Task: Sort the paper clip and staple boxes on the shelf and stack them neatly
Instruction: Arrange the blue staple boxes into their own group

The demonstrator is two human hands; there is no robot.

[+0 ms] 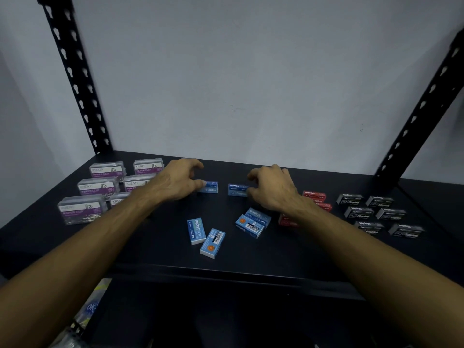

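Each hand pinches a blue staple box.

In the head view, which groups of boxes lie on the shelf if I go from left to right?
Clear plastic paper clip boxes with purple labels → blue cardboard staple boxes → red cardboard staple boxes → black cardboard staple boxes.

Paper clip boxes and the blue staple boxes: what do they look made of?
Paper clip boxes: probably clear, glossy plastic; metal clips show through the front one, under purple labels. Blue staple boxes: likely printed cardboard, matte, with sharp folded edges and a barcode.
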